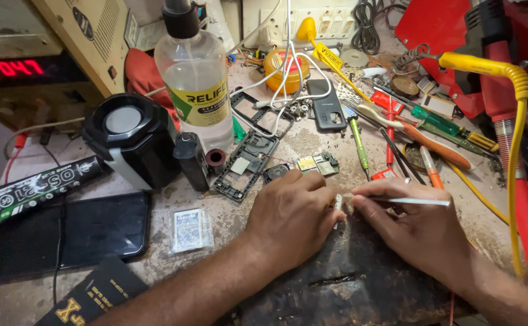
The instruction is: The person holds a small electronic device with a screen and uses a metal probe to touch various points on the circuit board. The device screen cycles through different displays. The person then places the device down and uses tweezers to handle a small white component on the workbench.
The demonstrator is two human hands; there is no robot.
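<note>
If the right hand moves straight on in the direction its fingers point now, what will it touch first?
The right hand points left, toward the left hand. First in its way is the small pale part pinched at the left hand's fingertips; it is already almost touching it. Depth is hard to judge from this view.

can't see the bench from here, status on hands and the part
Left hand pinching a small pale part on the dark mat. Right hand holds a thin white tool, tip at the part. Nothing between the hands.
</note>
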